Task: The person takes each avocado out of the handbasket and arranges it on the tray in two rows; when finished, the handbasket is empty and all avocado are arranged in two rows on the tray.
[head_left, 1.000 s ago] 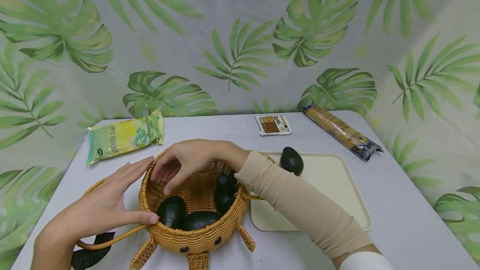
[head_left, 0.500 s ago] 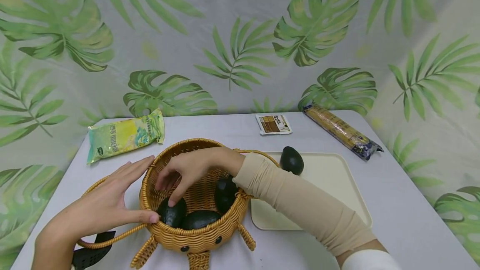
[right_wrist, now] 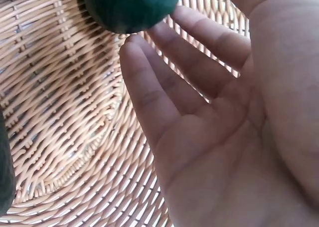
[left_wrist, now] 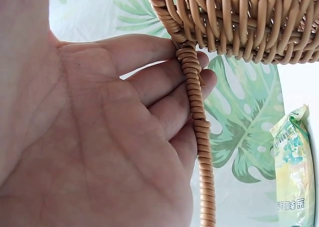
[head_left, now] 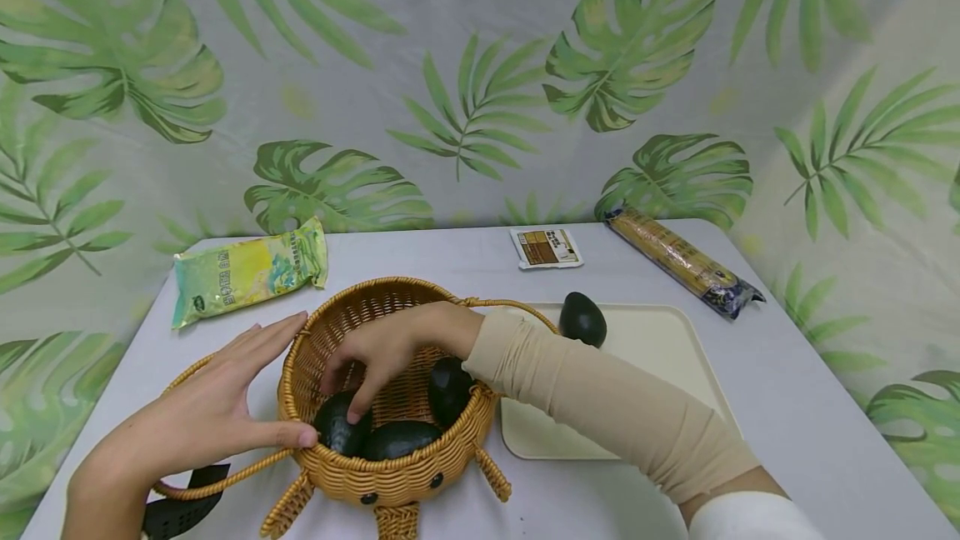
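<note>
A wicker basket [head_left: 397,473] with a face and looped handles holds three dark green avocados. My right hand [head_left: 393,348] reaches inside and pinches the left avocado [head_left: 341,432], its thumb on the upper right side and its fingers behind. In the right wrist view the fingertips touch that avocado [right_wrist: 132,7]; the thumb tip is hidden. A second avocado [head_left: 401,440] lies by the near wall, a third [head_left: 448,394] at the right. My left hand [head_left: 202,415] rests against the basket's left rim with extended fingers, thumb on the rim, the handle [left_wrist: 199,105] crossing in front of its fingers.
Right of the basket lies a cream tray [head_left: 652,382] with one avocado [head_left: 582,319] at its far left edge. A green-yellow packet [head_left: 251,273] lies at the back left, a small brown-white packet [head_left: 546,247] at the back, and a long noodle-like package [head_left: 682,261] at the right.
My right hand has moved down and toward me inside the basket, its thumb coming onto the left avocado. The left hand and the other things stay put.
</note>
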The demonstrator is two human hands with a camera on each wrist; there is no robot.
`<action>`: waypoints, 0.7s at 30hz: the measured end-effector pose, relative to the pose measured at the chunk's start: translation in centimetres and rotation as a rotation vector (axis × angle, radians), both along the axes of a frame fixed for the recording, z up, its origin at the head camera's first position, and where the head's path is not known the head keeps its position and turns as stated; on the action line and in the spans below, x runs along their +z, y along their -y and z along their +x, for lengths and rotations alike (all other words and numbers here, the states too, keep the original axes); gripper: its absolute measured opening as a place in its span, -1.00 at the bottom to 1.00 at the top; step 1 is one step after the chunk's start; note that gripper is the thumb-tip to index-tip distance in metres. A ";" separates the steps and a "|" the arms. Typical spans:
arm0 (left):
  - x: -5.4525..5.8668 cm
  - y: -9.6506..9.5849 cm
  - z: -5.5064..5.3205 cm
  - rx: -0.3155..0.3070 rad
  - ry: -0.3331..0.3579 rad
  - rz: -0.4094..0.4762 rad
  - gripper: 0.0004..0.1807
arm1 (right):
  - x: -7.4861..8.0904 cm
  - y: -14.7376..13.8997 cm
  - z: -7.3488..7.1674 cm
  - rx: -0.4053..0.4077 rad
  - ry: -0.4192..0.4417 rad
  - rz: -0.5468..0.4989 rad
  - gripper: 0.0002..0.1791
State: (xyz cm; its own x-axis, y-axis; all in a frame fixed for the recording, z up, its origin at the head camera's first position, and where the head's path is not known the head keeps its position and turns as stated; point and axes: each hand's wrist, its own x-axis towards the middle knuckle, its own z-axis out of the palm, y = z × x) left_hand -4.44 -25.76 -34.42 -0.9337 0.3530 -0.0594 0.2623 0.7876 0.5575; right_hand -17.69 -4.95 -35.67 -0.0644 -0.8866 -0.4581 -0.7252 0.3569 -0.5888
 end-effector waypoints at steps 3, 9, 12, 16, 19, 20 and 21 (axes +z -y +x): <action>0.0 0.0 0.0 0.001 0.001 0.001 0.30 | 0.0 0.0 0.2 -0.006 -0.001 0.015 -0.44; 0.2 -0.1 0.0 0.002 -0.004 0.004 0.30 | -0.2 0.0 0.3 -0.013 -0.014 0.023 -0.42; 0.2 -0.1 0.0 0.000 -0.007 0.005 0.30 | -0.3 0.0 0.2 -0.022 -0.013 0.030 -0.41; 0.2 -0.1 0.0 -0.002 -0.008 0.006 0.30 | -0.5 0.0 0.1 -0.025 -0.009 0.038 -0.39; 0.2 -0.1 0.0 -0.003 -0.011 0.006 0.31 | -0.7 -0.1 0.1 -0.021 0.003 0.040 -0.39; 0.1 -0.1 0.0 -0.003 -0.012 0.006 0.31 | -0.7 -0.2 0.1 -0.020 0.007 0.040 -0.39; 0.1 -0.2 0.0 -0.004 -0.014 0.005 0.31 | -0.8 -0.2 0.1 -0.020 0.016 0.040 -0.39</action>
